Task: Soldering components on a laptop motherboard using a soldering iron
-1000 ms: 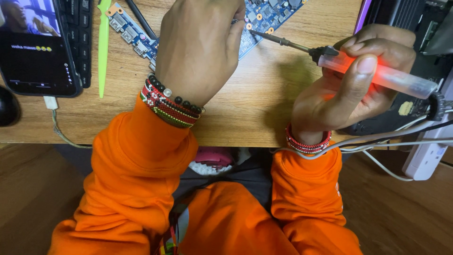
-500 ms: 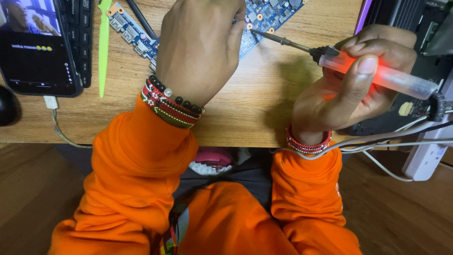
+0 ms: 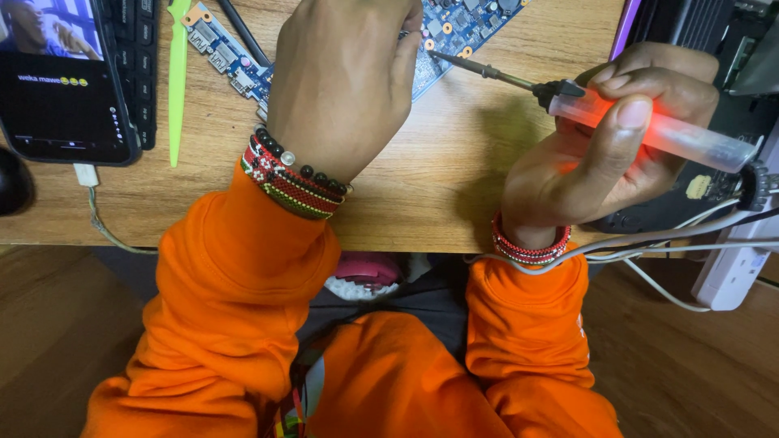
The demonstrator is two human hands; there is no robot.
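Left hand [image 3: 341, 81] presses flat on blue circuit board [image 3: 454, 32], fingers together, steadying it; right hand [image 3: 600, 154] pinches glowing soldering iron [image 3: 617, 118], tip angled onto board.

A wooden desk [image 3: 454, 174] with a pale grain fills the upper part of the view, its front edge running across the middle. Below it lies a darker wooden floor [image 3: 57, 341]. A white power strip [image 3: 734, 272] sits at the right, with cables [image 3: 649, 243] trailing along the desk edge.
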